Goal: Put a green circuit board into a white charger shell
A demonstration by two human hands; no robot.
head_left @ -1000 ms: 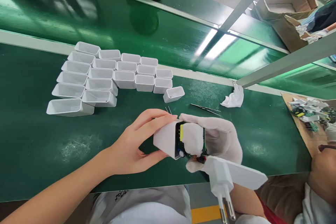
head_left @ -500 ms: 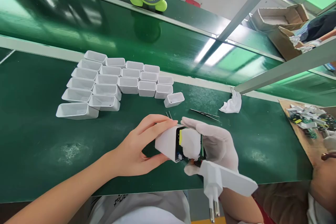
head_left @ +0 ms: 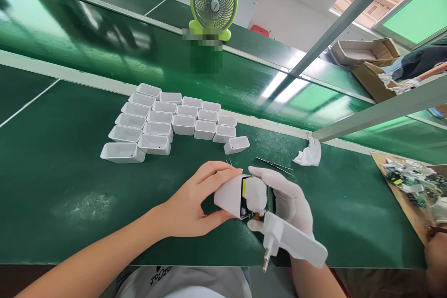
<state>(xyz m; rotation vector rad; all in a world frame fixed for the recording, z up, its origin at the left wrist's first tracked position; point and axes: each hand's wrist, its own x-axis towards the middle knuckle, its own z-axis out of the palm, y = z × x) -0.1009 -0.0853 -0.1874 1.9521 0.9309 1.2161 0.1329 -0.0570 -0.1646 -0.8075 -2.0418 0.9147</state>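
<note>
My bare left hand (head_left: 199, 200) grips a white plastic housing (head_left: 227, 196) from its left, thumb below and fingers on top. In my gloved right hand (head_left: 291, 200) is a circuit board (head_left: 256, 194) with a white-covered block and a yellow part. Its left end sits inside the housing's mouth; how deep it goes is hidden. From the board's near side hangs a white plug cover (head_left: 296, 240) with metal pins pointing down, joined by wiring near a copper coil. Tweezers (head_left: 274, 165) lie on the bench just beyond my right hand.
Several empty white housings (head_left: 159, 128) stand in rows at the back left. A crumpled white glove or cloth (head_left: 309, 152) lies by the metal post. At right, a cardboard tray (head_left: 394, 181) holds a pile of boards, with another person's hand (head_left: 439, 209) nearby. A green fan (head_left: 213, 4) stands behind.
The view has shifted, so the bench appears lower and further right. Both hands keep their hold on the housing and board. The plug cover has turned slightly, its pins now more end-on.
</note>
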